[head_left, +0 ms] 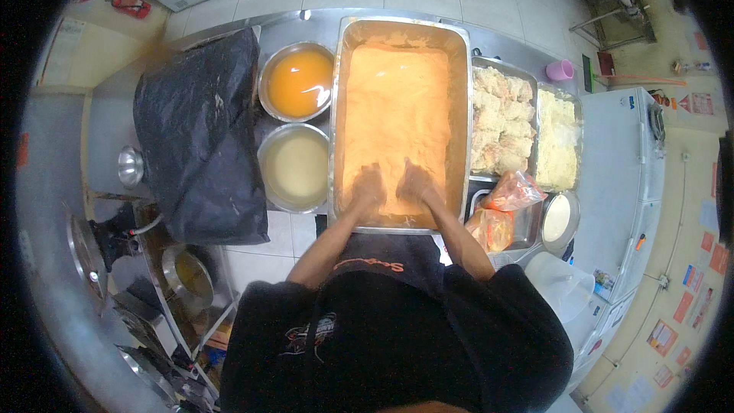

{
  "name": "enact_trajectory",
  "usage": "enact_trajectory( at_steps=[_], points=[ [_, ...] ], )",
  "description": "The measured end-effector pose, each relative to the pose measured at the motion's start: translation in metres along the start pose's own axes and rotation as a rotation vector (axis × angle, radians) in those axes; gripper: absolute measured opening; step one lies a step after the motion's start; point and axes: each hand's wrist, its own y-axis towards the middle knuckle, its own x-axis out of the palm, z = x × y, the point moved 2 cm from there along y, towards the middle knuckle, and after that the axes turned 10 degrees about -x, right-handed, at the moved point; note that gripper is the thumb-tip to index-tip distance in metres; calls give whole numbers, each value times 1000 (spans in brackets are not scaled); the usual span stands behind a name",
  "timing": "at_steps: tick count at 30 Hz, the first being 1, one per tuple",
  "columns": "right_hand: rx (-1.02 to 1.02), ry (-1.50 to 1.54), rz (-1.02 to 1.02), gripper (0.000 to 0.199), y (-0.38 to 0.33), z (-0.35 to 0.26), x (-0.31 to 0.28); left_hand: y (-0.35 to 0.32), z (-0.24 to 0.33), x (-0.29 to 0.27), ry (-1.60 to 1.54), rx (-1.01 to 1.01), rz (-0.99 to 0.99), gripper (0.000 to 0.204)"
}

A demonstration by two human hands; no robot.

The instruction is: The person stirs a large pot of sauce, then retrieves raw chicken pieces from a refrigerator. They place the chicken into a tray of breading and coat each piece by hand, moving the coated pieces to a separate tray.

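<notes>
A deep rectangular steel pan (pixel 459 130) stands in front of me, its floor covered by a thick layer of orange, flour-like powder (pixel 397 99). Both my hands reach into the near part of this powder, side by side and a little apart. My left hand (pixel 368 185) is sunk in it on the left, and my right hand (pixel 417 180) on the right. The fingers of both are buried and blurred, so their pose and anything they hold are hidden. Beyond my hands the powder lies smoother, with a slightly lumpy surface.
Left of the pan are bowls of orange liquid (pixel 298 82) and pale cloudy liquid (pixel 294 168), then a black cover (pixel 199 130). To the right sit trays of coated pieces (pixel 501 118) and pale yellow food (pixel 556 138), plastic bags (pixel 516 191), a white-filled bowl (pixel 556 218) and a pink cup (pixel 560 70).
</notes>
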Motion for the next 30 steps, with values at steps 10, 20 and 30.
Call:
enact_trajectory(
  at_steps=[10, 20, 30],
  points=[
    [-123, 92, 284, 40, -42, 29, -49, -4, 12, -42, -288, 29, 41, 43],
    [69, 960, 309, 33, -37, 71, 49, 21, -22, 76, -775, -159, -90, 33],
    [-19, 444, 291, 39, -9, 33, -22, 50, -3, 33, -321, -44, 182, 31]
  ],
)
